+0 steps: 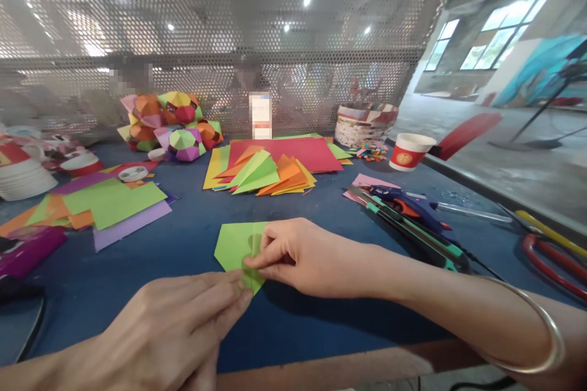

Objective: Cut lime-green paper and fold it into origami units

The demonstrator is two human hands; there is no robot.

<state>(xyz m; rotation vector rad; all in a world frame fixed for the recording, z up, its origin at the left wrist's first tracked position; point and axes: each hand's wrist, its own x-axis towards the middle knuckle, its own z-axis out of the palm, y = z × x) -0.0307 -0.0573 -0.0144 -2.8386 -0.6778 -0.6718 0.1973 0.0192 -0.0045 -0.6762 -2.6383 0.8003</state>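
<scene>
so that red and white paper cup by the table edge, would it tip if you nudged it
Probably. The paper cup looks light, and nothing shows above its rim, so a nudge would likely slide or topple it. It stands upright near the table's far right edge, so it might fall off.
</scene>
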